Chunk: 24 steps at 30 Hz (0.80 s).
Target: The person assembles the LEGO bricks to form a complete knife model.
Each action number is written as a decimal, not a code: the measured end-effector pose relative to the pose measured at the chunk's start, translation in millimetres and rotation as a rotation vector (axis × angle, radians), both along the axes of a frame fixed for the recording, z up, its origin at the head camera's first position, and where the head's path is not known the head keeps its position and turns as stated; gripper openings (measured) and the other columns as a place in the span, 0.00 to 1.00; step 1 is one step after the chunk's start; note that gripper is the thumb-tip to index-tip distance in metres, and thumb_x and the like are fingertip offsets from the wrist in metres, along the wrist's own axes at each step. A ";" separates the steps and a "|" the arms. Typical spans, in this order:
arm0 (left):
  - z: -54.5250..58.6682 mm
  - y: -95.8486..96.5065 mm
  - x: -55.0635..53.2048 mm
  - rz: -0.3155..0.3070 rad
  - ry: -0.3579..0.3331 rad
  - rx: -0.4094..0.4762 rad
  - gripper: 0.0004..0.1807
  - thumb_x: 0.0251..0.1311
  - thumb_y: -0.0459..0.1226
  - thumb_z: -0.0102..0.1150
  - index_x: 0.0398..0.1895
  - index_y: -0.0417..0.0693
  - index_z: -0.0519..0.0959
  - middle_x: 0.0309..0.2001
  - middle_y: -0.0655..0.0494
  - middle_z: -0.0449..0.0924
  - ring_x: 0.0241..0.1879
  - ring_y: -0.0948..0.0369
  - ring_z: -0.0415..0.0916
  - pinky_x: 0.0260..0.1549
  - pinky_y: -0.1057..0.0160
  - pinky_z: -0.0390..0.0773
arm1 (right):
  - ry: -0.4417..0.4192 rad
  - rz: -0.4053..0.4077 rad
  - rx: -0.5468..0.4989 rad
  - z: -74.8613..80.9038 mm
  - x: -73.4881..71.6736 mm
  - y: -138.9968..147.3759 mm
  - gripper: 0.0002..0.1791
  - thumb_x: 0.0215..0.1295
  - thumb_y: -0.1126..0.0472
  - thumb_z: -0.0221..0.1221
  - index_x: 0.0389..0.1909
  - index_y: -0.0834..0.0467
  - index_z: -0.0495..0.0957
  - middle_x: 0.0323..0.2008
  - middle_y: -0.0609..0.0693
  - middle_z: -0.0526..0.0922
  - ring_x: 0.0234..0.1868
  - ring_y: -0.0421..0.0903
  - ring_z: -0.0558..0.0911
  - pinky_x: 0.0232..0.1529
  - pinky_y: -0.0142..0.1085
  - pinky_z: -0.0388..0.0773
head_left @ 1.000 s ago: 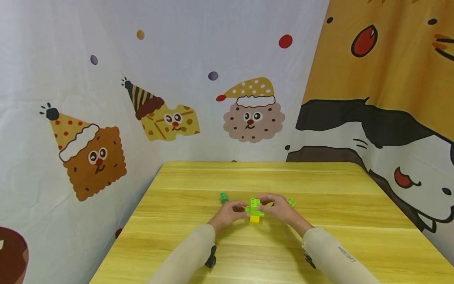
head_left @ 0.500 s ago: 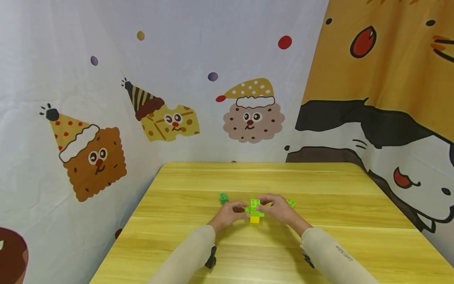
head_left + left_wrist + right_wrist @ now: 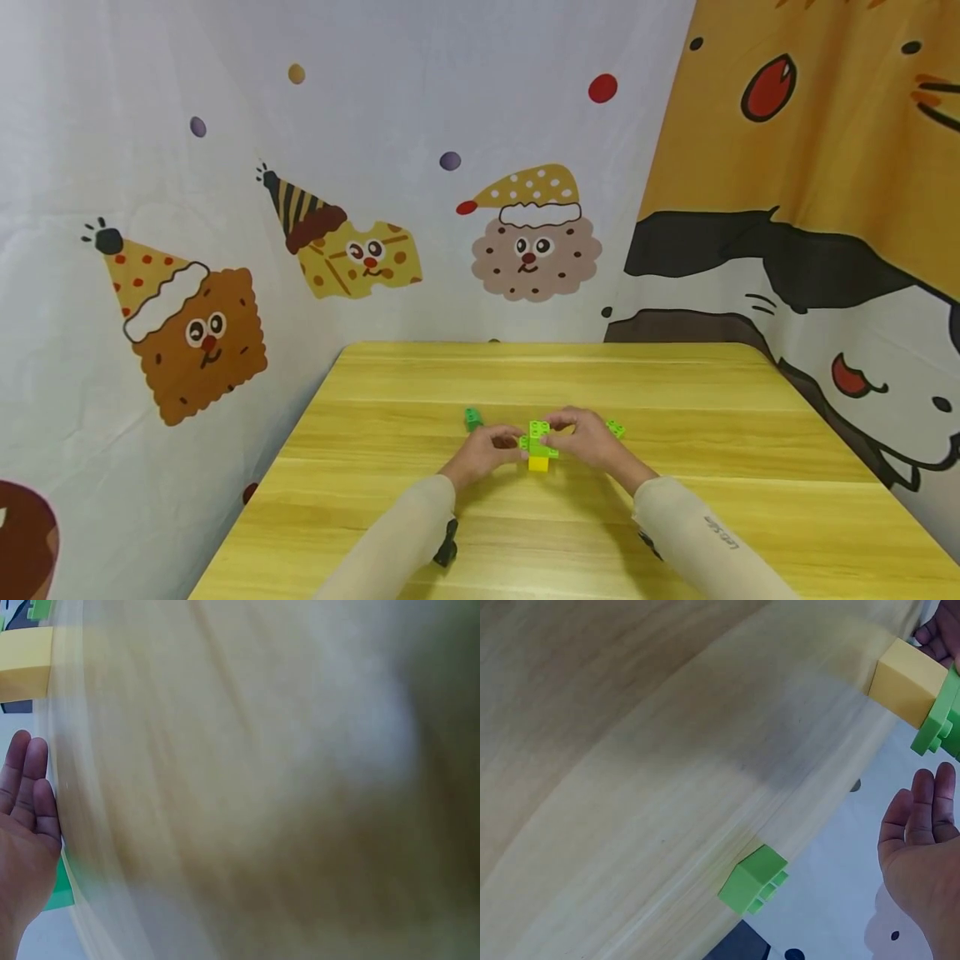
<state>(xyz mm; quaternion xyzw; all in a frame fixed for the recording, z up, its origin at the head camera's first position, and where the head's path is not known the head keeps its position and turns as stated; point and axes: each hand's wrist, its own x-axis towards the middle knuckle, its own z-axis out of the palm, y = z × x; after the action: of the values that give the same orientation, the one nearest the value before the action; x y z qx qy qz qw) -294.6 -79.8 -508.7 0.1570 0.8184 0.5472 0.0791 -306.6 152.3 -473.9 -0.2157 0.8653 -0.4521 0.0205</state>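
A small stack of toy building blocks stands mid-table in the head view: a yellow block point(image 3: 538, 463) at the base, a flat light-green block point(image 3: 553, 453) across it, and a light-green block point(image 3: 539, 428) on top. My left hand point(image 3: 483, 454) pinches the flat block's left end between thumb and fingers. From the other side, my right hand point(image 3: 592, 440) holds the top block, its thumb on the front. In the right wrist view, the lower fingers point(image 3: 922, 806) of my right hand stay off the stack; its thumb and index finger are out of that frame.
A dark green block point(image 3: 472, 418) lies behind my left hand. Another light-green block point(image 3: 616, 428) lies beyond my right hand. The wooden table point(image 3: 420, 375) ends at a printed cloth backdrop point(image 3: 420, 100).
Both hands keep to the stack, which stays in place. The right forearm has shifted slightly to the left.
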 end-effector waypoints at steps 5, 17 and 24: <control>-3.1 -2.1 -3.3 -0.011 -0.012 0.017 0.17 0.62 0.44 0.68 0.53 0.54 0.83 0.44 0.55 0.80 0.44 0.57 0.75 0.42 0.56 0.77 | 0.009 0.003 -0.006 -2.2 0.0 -0.3 0.12 0.61 0.53 0.69 0.45 0.50 0.86 0.45 0.46 0.81 0.48 0.49 0.76 0.44 0.43 0.76; -2.0 -1.2 -0.7 -0.007 -0.003 0.018 0.18 0.62 0.43 0.68 0.55 0.53 0.82 0.45 0.56 0.81 0.45 0.57 0.75 0.44 0.54 0.77 | 0.007 0.007 0.010 -3.3 -0.6 0.5 0.12 0.62 0.53 0.69 0.45 0.49 0.86 0.45 0.45 0.81 0.47 0.47 0.76 0.48 0.46 0.75; -0.9 0.8 2.4 -0.001 0.004 0.013 0.18 0.63 0.42 0.67 0.56 0.51 0.81 0.46 0.54 0.81 0.46 0.56 0.76 0.46 0.53 0.77 | -0.008 0.012 -0.017 -5.3 1.0 1.9 0.13 0.63 0.51 0.68 0.47 0.50 0.86 0.45 0.46 0.81 0.47 0.47 0.76 0.47 0.46 0.75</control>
<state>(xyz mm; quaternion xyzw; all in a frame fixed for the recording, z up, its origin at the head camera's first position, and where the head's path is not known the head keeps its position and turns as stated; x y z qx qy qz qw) -292.2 -79.0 -509.6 0.1589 0.8149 0.5521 0.0769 -305.6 154.2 -479.2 -0.2193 0.8601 -0.4600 0.0248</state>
